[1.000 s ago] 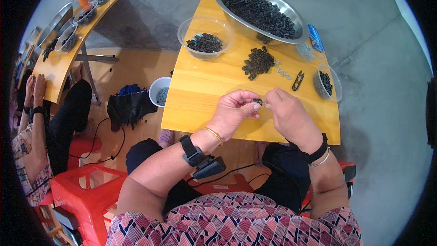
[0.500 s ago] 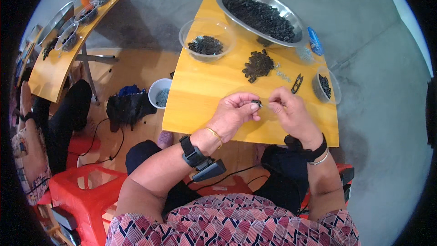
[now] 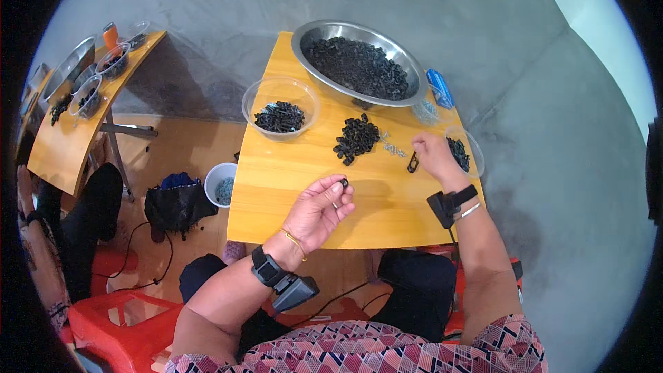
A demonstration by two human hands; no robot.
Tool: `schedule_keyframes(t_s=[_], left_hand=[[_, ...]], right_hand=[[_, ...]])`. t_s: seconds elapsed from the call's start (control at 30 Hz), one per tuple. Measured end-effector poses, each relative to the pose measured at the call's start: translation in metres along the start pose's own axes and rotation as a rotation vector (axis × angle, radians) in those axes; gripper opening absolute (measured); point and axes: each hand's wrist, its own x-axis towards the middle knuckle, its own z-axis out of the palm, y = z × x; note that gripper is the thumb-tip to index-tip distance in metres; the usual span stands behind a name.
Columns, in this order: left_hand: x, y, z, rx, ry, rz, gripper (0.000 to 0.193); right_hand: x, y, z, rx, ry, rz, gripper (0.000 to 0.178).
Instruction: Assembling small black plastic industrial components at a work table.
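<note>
My left hand [image 3: 319, 213] is raised over the near part of the yellow table, its thumb and fingertips closed on a small black plastic piece [image 3: 344, 183]. Farther right, my right hand [image 3: 438, 157] is bent down near the table top. Its fingers are drawn together, and whatever may be between them is hidden. Beside those fingers lies a slim black tool that looks like thread snips [image 3: 413, 162]. Small silvery pieces [image 3: 393, 148] are scattered left of the right hand. A heap of black plastic pieces [image 3: 357, 138] lies left of them.
A steel basin [image 3: 298, 45] of black pieces stands at the back. Clear tubs stand left [image 3: 246, 107] and right [image 3: 478, 159]. A blue packet [image 3: 440, 90] lies by the basin. Left are a white bucket [image 3: 210, 183], a red stool [image 3: 90, 314] and another person at a second table [image 3: 59, 159].
My hands have separated. The right moved away to beside the snips and silvery pieces; the left keeps the black piece, now lower and further left. The whole view has shifted too.
</note>
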Motion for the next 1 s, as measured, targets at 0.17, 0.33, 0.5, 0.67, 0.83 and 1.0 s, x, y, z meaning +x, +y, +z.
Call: schedule_keyframes(t_s=[0.17, 0.33, 0.5, 0.67, 0.83, 1.0], left_hand=[[-0.001, 0.004, -0.003, -0.068, -0.055, -0.041, 0.015], [0.000, 0.002, -0.005, -0.054, -0.050, -0.036, 0.016], [-0.002, 0.001, -0.004, -0.028, -0.042, -0.052, 0.015], [0.000, -0.002, -0.008, -0.051, -0.068, -0.021, 0.015], [-0.003, 0.001, -0.005, -0.044, -0.080, -0.065, 0.017], [-0.002, 0.000, -0.003, -0.044, -0.065, -0.075, 0.018]], right_hand=[[0.033, 0.015, 0.003, -0.176, -0.055, 0.067, 0.015], [0.050, 0.001, 0.018, -0.186, -0.073, -0.191, 0.019], [0.061, 0.003, 0.029, -0.451, -0.150, -0.013, 0.022], [0.040, -0.027, 0.026, -0.131, -0.120, -0.133, 0.015], [0.019, -0.068, 0.031, 0.104, -0.203, -0.311, 0.008], [0.008, -0.091, 0.040, 0.120, -0.251, -0.441, 0.010]])
